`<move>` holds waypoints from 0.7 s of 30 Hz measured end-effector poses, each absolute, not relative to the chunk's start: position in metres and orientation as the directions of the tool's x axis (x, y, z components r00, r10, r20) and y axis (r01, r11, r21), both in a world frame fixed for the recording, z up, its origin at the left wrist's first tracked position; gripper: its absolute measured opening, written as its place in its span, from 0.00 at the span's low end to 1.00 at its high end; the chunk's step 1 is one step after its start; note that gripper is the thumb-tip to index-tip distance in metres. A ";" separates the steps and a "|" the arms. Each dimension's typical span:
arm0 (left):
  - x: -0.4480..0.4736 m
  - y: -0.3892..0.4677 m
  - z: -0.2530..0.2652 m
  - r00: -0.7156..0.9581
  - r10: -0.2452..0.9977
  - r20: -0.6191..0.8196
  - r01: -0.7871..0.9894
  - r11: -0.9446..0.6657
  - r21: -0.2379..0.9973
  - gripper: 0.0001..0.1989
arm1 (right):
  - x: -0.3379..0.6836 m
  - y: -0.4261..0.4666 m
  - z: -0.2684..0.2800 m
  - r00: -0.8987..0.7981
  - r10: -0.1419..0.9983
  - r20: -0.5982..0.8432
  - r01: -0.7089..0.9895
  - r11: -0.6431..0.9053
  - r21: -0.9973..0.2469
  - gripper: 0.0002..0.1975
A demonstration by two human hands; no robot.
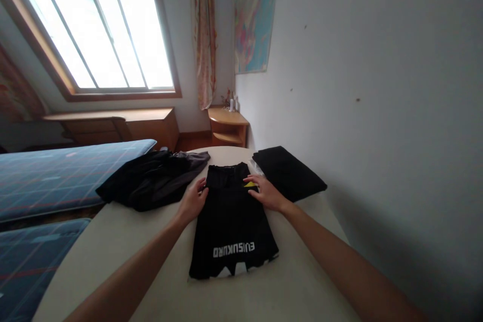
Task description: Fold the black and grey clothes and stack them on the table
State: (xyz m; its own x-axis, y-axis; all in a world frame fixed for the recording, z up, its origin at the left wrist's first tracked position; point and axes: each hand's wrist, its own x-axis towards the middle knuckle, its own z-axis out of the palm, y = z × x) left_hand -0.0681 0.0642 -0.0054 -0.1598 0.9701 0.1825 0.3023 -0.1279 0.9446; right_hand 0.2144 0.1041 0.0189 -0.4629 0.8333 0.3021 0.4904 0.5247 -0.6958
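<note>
A folded black shirt (233,216) lies in front of me on the pale table, its white lettering upside down from where I look. One layer is folded up towards the neckline, and a small yellow patch shows near the right corner of that fold. My left hand (193,201) is at the fold's left corner, thumb and fingers closed at the cloth's edge. At the right corner my right hand (267,192) has its thumb on the black cloth and its fingers just beyond the edge. The fingertips' undersides are hidden.
A loose dark garment (151,181) lies crumpled at the table's left. To the right is a flat folded black cloth (289,171), with clear plastic (256,167) beside it. The rounded table (302,271) stands between a blue checked mattress (68,176) and a white wall (362,151).
</note>
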 end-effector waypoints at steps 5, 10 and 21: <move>-0.073 -0.007 0.011 0.337 0.857 0.391 0.596 -0.515 0.616 0.12 | 0.221 0.037 0.051 -0.678 0.683 0.273 0.452 0.680 -0.578 0.10; -0.077 -0.070 0.014 0.718 0.657 0.229 0.582 -0.748 0.320 0.13 | 0.233 -0.027 0.053 -0.851 0.509 0.129 0.413 0.801 -0.434 0.18; -0.065 -0.102 0.035 0.732 0.680 0.041 0.646 -0.712 0.274 0.07 | 0.234 -0.059 0.042 -0.860 0.510 -0.002 0.480 0.807 -0.345 0.07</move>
State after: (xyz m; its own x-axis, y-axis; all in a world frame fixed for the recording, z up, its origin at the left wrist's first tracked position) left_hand -0.0652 -0.1015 0.0354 0.7321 0.6800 0.0408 0.6463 -0.7123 0.2736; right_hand 0.2339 -0.0593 0.0422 -0.8599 0.5105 -0.0025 0.4798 0.8066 -0.3452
